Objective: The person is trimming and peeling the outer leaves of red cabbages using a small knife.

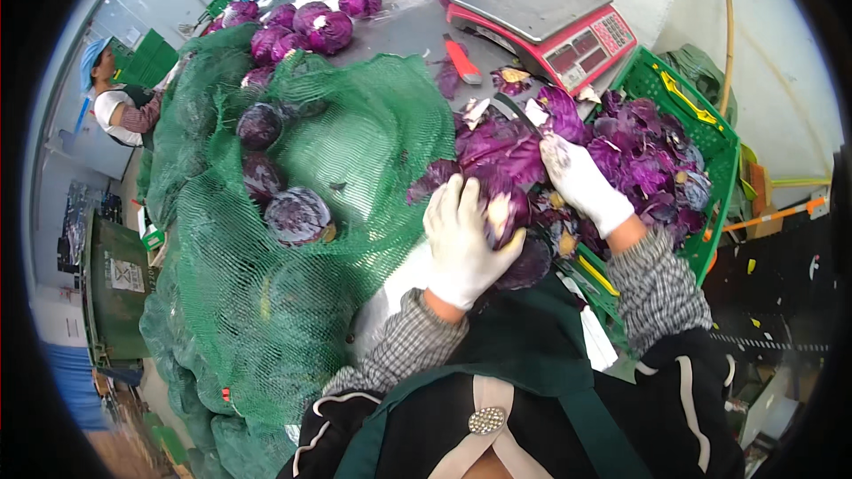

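Observation:
My left hand (466, 235), in a white glove, is closed around a red cabbage (504, 213) whose pale cut stem faces up. My right hand (581, 182), also white-gloved, is closed just above and right of it. A narrow dark blade (516, 112), seemingly a knife, sticks out from its fingers toward the far side; the handle is hidden in the hand. Loose purple leaves (497, 149) lie beyond the cabbage. Beside my right hand, a green crate (723, 168) holds a heap of purple leaves (643, 160).
Green mesh sacks (266, 302) fill the left side; one is open with several cabbages (297, 216) inside. Trimmed cabbages (328, 31) sit on the grey table (399, 31). A red scale (550, 22) and a red-handled tool (461, 60) lie beyond my hands. A co-worker (124, 106) stands far left.

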The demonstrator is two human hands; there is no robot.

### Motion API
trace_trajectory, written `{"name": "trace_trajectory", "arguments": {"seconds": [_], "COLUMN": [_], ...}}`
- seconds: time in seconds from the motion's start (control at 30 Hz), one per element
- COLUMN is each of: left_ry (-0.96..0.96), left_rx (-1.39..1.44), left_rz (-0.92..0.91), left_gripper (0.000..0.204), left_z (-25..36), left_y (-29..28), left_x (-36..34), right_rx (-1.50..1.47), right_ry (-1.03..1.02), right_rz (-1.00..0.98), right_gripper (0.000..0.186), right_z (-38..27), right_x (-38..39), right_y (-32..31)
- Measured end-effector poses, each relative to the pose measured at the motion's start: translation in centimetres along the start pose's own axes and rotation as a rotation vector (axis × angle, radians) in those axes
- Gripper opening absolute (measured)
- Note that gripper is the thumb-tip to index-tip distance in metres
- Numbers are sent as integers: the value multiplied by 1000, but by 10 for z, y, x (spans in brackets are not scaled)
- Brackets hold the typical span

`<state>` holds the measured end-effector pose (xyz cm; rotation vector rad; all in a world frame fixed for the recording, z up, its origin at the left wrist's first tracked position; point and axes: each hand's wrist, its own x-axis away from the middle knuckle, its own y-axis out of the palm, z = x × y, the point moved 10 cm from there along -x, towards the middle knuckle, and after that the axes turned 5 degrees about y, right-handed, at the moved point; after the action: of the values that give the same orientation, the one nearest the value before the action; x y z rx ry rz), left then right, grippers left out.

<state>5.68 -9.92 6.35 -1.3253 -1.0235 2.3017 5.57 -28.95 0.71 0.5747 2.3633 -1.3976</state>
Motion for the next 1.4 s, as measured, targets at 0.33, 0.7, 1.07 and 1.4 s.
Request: {"name": "trace_trajectory", "arguments": {"seconds": [0.33, 0.7, 1.07, 1.4], "left_ry": [-349, -230, -454, -630], "left_rx": [525, 698, 1077, 1199], "left_rz": [27, -16, -122, 78], "left_gripper": [94, 93, 101, 79], "left_z": [-93, -77, -96, -150], "left_y": [-18, -17, -5, 5], "left_x": [63, 52, 55, 78], "right_rx": [-889, 179, -1100, -507], "right_ry": [714, 489, 813, 661], "right_rz": [-23, 544, -644, -48], "right_gripper": [22, 53, 27, 12], "right_z": [-5, 61, -68, 22], "right_x": [29, 59, 20, 45], "right_y": [30, -200, 74, 17]}}
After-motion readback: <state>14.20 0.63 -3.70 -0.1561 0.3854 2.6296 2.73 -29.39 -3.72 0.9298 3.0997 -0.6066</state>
